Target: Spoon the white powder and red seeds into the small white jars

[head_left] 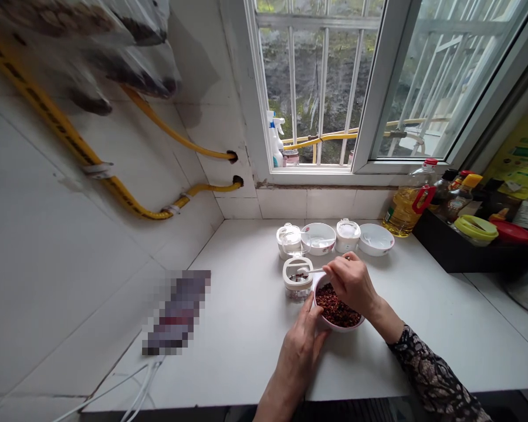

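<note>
Peppercorns (338,306) fill one bowl (339,326); left hand (300,357) grips it, right hand (351,284) one spoon (312,271).

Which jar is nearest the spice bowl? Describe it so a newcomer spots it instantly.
On the white counter under the window, find the bowl of dark red spice under the right hand. Just left of it stands a white-rimmed clear jar, the only one showing dark spice, with a white spoon over it.

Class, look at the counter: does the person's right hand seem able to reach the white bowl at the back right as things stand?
Probably yes: the right hand is close to that white bowl and nothing stands between them, though it is holding a spoon.
</note>
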A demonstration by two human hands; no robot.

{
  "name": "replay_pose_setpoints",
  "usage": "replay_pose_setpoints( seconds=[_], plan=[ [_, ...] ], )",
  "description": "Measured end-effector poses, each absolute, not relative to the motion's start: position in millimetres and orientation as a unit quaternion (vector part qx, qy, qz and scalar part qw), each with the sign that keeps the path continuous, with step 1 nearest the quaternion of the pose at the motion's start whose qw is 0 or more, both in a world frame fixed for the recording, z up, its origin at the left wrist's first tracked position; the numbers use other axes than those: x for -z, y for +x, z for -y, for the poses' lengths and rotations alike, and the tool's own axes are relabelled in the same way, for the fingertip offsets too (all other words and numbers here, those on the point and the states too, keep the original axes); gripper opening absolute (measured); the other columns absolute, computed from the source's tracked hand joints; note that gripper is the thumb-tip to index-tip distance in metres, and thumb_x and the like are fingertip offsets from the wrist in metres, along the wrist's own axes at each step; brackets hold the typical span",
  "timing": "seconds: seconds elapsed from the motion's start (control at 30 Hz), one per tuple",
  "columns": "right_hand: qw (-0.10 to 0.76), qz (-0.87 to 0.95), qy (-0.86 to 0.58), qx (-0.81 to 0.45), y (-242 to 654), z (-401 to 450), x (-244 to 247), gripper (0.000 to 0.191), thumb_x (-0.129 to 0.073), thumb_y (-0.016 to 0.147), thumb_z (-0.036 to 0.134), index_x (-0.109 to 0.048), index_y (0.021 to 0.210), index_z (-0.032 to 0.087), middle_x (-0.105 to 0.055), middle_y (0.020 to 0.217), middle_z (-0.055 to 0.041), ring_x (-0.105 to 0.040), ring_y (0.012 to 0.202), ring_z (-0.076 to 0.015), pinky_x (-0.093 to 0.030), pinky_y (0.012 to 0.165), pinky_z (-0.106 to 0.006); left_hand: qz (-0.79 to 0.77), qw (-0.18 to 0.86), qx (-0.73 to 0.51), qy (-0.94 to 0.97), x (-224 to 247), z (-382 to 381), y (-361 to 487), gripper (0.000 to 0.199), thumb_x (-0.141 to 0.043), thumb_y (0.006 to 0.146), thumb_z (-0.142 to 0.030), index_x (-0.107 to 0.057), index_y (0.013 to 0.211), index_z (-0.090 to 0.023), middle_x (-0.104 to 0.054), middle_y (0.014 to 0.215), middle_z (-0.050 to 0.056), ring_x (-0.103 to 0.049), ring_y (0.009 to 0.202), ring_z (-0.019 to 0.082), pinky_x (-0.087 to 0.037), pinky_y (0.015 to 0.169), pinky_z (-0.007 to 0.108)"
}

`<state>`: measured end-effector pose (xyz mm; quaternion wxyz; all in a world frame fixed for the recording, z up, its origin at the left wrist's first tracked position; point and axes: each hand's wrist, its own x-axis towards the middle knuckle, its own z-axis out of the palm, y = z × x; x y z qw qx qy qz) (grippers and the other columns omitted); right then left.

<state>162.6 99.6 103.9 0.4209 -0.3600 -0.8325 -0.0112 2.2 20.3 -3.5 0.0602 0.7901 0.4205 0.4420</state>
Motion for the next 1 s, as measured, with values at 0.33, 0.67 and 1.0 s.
replay_pose_setpoints(
  seconds=[0.33, 0.67, 1.0],
  plan=[
    [0.406, 0.766, -0.477, -0.144, 212.7, -112.0, -106.2, 0.044, -0.045, 0.095, 0.042, -0.035, 0.056, 0.023, -0.041, 0.052, 0.0016, -0.037, 0.053, -0.0136, -0.029, 0.056, -0.03, -0.426, 0.071, -0.435, 0.79, -1.9, -18.2, 1.7, 0.043, -0.052, 0.092, -0.007, -0.043, 0.132, -0.02, -0.051, 0.147, 0.021, -0.053, 0.135, 0.027, -0.056, 0.101, 0.041],
    [0.304, 0.752, -0.507, -0.291, 211.7, -112.0, -94.7, 0.043, -0.046, 0.085, 0.045, -0.027, 0.053, 0.022, -0.025, 0.054, 0.0043, -0.025, 0.053, -0.0099, -0.019, 0.05, -0.027, -0.429, 0.08, -0.429, 0.791, -1.3, -18.0, 0.6, 0.04, -0.053, 0.093, -0.01, -0.043, 0.13, -0.021, -0.052, 0.146, 0.021, -0.055, 0.133, 0.028, -0.058, 0.098, 0.039],
    [0.33, 0.695, -0.514, -0.379, 219.5, -117.9, -91.6, 0.046, -0.05, 0.081, 0.053, -0.033, 0.052, 0.023, -0.028, 0.052, 0.0054, -0.023, 0.05, -0.0087, -0.018, 0.046, -0.025, -0.428, 0.085, -0.432, 0.789, 0.5, -18.6, 1.4, 0.043, -0.052, 0.092, -0.008, -0.042, 0.132, -0.022, -0.051, 0.147, 0.021, -0.055, 0.133, 0.028, -0.058, 0.097, 0.04]
  ],
)
